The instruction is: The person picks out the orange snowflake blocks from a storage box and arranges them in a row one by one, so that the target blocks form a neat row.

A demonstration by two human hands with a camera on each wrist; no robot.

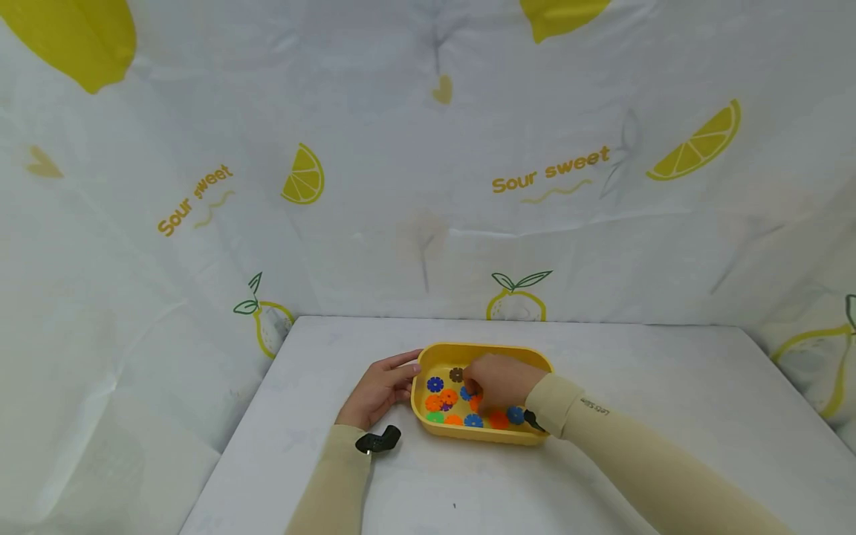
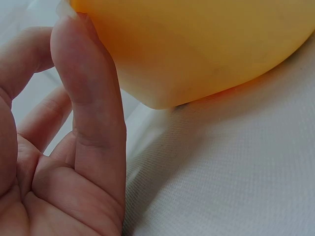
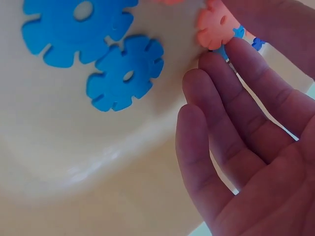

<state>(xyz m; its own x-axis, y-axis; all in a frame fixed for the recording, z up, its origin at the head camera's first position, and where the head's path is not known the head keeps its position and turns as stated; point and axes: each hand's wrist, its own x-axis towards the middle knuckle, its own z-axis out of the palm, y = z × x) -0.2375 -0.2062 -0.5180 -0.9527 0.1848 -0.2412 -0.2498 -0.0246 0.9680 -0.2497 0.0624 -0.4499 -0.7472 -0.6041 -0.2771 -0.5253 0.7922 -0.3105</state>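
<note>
A shallow yellow tray [image 1: 481,432] stands on the white table, holding flat, notched plastic snowflake discs. At its left end my left hand [image 1: 381,388] grips the rim, the thumb [image 2: 91,83] at the tray's edge and the other fingers partly hidden behind it. My right hand [image 1: 503,380] reaches down inside the tray. Its fingers [image 3: 221,113] stretch toward an orange disc [image 3: 215,27], which shows in the gap below the thumb. A larger-looking blue disc [image 3: 78,29] and another blue disc [image 3: 125,73] lie near the fingertips.
More discs lie in the tray, among them a brown disc [image 1: 457,374], a dark blue disc [image 1: 435,384] and a green disc [image 1: 435,417]. White table surface [image 1: 615,371] surrounds the tray. A lemon-printed white sheet [image 1: 401,223] hangs behind the table.
</note>
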